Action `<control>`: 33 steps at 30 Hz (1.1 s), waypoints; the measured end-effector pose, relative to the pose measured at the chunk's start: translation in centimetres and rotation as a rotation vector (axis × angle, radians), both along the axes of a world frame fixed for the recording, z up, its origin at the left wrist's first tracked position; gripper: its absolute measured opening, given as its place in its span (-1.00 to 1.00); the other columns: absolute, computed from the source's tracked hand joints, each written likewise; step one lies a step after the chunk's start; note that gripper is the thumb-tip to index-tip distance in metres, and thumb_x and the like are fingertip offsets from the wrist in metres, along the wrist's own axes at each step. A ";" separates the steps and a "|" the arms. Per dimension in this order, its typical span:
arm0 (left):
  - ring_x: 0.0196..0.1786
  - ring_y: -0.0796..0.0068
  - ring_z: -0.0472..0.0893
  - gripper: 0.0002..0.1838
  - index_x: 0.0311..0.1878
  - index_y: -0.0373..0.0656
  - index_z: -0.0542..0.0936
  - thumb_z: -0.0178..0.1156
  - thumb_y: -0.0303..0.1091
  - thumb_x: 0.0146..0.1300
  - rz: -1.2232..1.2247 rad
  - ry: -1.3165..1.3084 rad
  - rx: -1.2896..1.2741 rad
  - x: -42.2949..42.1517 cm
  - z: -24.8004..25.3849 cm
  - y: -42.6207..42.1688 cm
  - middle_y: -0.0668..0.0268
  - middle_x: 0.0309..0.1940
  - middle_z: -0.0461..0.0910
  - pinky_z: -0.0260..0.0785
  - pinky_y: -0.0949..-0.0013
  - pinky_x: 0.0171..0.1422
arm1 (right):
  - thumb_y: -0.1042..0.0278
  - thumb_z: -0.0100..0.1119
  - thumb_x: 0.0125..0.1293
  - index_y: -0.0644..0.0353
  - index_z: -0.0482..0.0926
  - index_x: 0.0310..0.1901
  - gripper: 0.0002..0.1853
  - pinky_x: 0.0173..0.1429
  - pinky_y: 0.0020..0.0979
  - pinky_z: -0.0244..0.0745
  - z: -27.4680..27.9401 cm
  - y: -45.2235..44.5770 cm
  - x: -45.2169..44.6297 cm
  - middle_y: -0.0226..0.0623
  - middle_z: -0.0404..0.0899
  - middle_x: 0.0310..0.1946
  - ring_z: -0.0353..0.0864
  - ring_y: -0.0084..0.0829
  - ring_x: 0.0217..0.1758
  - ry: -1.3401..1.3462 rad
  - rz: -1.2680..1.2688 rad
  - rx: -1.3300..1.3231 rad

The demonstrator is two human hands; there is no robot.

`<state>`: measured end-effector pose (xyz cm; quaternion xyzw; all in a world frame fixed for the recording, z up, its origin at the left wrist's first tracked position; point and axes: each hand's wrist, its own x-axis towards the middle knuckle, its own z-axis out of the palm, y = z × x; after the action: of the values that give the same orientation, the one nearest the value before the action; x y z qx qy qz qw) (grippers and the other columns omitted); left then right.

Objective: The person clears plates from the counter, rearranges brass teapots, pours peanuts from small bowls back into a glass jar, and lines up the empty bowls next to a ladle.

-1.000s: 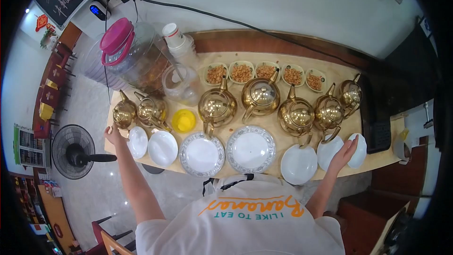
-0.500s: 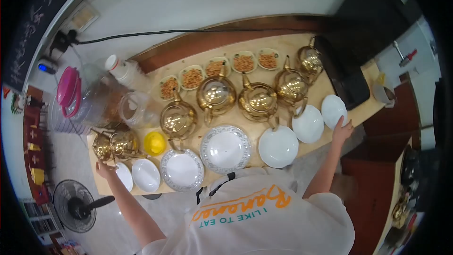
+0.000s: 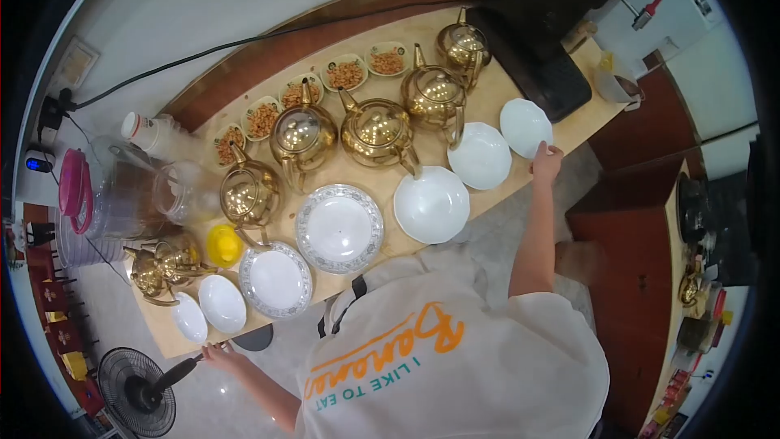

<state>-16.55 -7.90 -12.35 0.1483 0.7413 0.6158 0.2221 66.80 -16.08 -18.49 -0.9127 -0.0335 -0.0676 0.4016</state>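
My right hand [image 3: 547, 161] is at the right end of the row of dishes, fingers closed on the front rim of a small white plate [image 3: 526, 128]. The plate lies on the wooden table [image 3: 382, 203]. My left hand [image 3: 219, 354] is at the table's front edge, just below a small oval-looking white dish [image 3: 190, 318] and another white dish [image 3: 223, 303]. Its fingers look loosely apart with nothing visible in them. Between my hands lie two patterned-rim plates [image 3: 339, 229] and two scalloped white plates [image 3: 431, 205].
Several gold teapots [image 3: 376, 132] stand behind the plates, before small dishes of nuts [image 3: 344, 73]. At left are a yellow bowl [image 3: 224, 245], a pink-lidded container [image 3: 75, 191] and a fan [image 3: 136, 390]. A black tray [image 3: 561, 81] sits at back right.
My left hand has moved from beside the left teapot and end dish to the table's front edge. My right hand stays at the plate rim. The view has turned and shifted right.
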 end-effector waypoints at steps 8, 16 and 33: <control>0.04 0.23 0.40 -0.54 0.14 -0.08 0.18 0.03 -0.29 0.18 -0.343 -0.326 -0.130 19.1 2.7 -5.4 0.14 0.04 0.31 0.29 0.22 0.08 | 0.43 -0.17 0.29 0.36 0.11 0.08 -0.64 -0.50 -0.28 0.62 6.0 1.3 -4.9 0.12 0.48 -0.28 0.61 -0.13 -0.45 0.629 0.122 0.717; -0.05 0.24 0.48 -0.48 0.17 -0.03 0.02 0.03 -0.34 0.24 -0.432 -0.585 -0.193 18.8 0.0 -4.9 0.12 -0.01 0.34 0.33 0.24 0.07 | 0.54 -0.21 0.24 0.35 0.16 0.07 -0.66 -0.52 -0.41 0.60 5.1 0.5 -5.4 0.03 0.50 -0.35 0.62 -0.22 -0.49 0.504 0.133 0.867; -0.17 0.24 0.56 -0.54 0.19 -0.02 0.01 -0.05 -0.31 0.31 -0.604 -0.595 -0.216 19.1 1.2 -5.4 0.05 -0.14 0.43 0.46 0.29 -0.11 | 0.42 -0.13 0.29 0.25 0.23 0.08 -0.68 -0.63 -0.53 0.45 6.9 -0.5 -14.5 -0.19 0.53 -0.50 0.54 -0.45 -0.62 0.622 0.428 0.717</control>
<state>2.52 -13.32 -11.13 0.1507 0.6285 0.4582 0.6103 52.26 -16.55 -11.55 -0.6675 -0.0731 0.2834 0.6846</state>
